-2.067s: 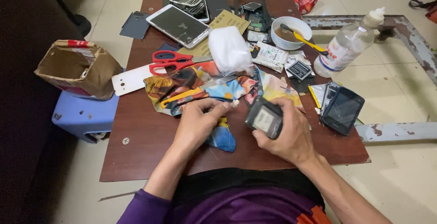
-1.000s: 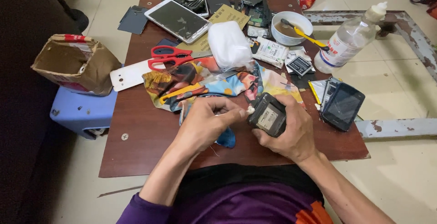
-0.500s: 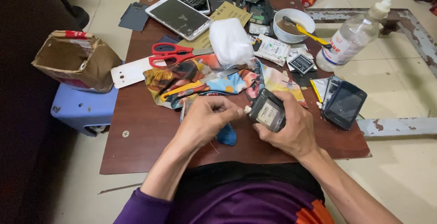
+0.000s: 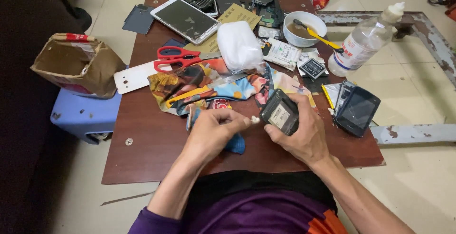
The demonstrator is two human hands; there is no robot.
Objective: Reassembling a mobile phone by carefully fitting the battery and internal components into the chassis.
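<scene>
Left hand (image 4: 213, 127) has closed in, swab (image 4: 254, 119) pointing rightward at phone (image 4: 280, 113).

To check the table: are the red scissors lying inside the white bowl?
No, the red scissors lie on the table beside the patterned cloth, apart from the white bowl.

The right hand (image 4: 304, 136) covers the dark phone's (image 4: 280, 113) lower edge; the left grip's white tip is too small to identify.
</scene>
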